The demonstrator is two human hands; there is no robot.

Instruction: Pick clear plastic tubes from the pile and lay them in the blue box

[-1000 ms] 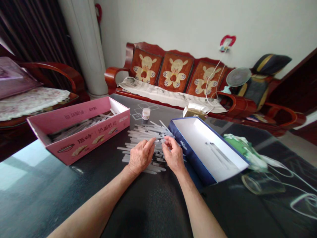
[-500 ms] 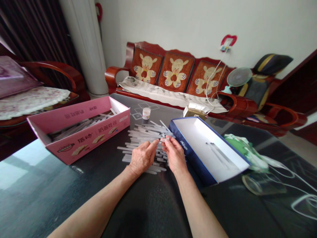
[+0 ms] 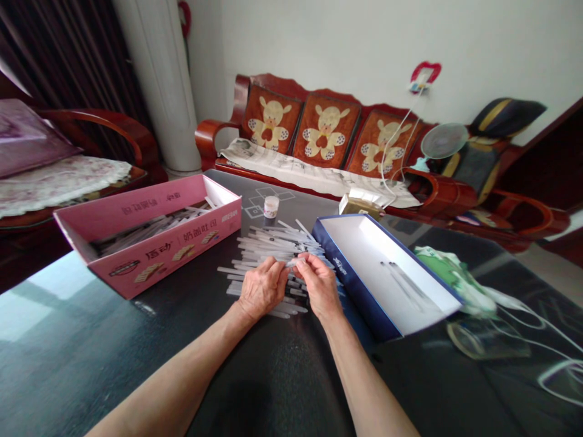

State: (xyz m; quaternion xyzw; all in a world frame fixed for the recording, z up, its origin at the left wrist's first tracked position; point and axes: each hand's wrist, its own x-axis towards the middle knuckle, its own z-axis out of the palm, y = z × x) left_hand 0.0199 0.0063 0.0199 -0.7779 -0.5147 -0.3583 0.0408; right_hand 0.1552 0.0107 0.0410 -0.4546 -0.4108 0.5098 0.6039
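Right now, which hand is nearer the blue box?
The right hand is nearer, just beside the blue box's long side. The left hand is farther off, beyond the right hand, over the pile of white sticks.

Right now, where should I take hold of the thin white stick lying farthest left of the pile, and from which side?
Pinch the thin white stick at its bare left end, coming from the left, I'd judge. That end lies flat on the dark table top and juts out past the pile of sticks with nothing over it, while its other end runs in toward the left hand.
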